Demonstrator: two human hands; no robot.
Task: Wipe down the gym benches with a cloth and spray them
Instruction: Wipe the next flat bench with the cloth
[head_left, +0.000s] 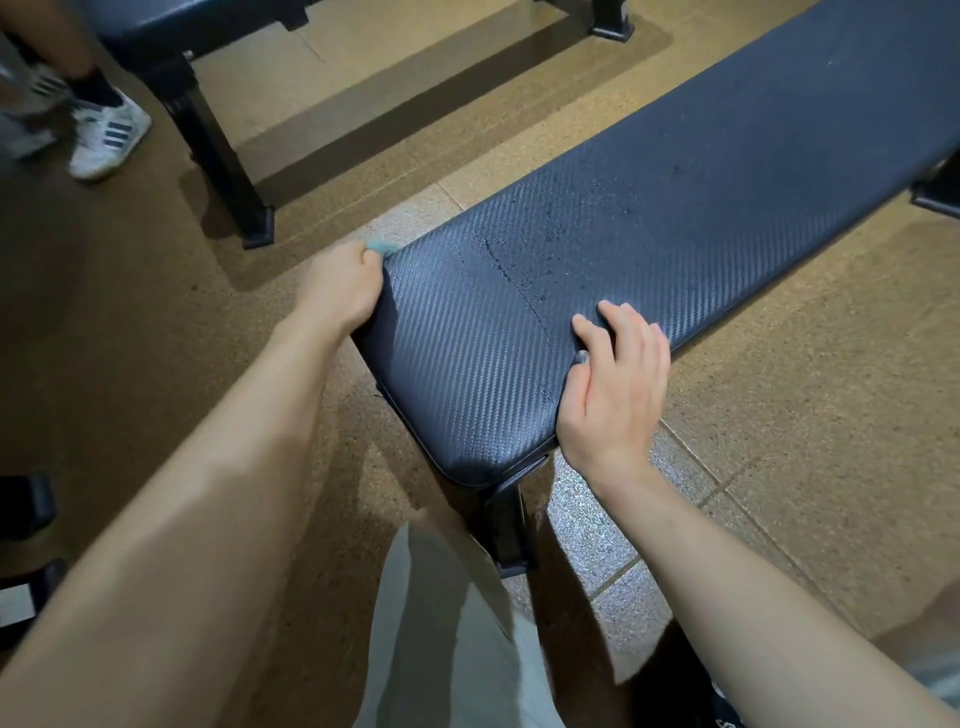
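Left fingers: you are curling them over the pad's edge at nine o'clock, pinching a teal cloth (378, 248) that is barely showing.
Left hand (340, 291): it is wiping the side of the pad.
Right fingers (613, 325): you are bending them, tips pressing the pad at four o'clock, holding nothing.
Right hand (608, 389): it is bracing over the pad's edge.
Bench (649, 218): it is running toward one o'clock, droplets beading mid-pad.
Progress: spraying looks done here; wiping is likely unfinished.
Second bench (171, 31): it is waiting at eleven o'clock.
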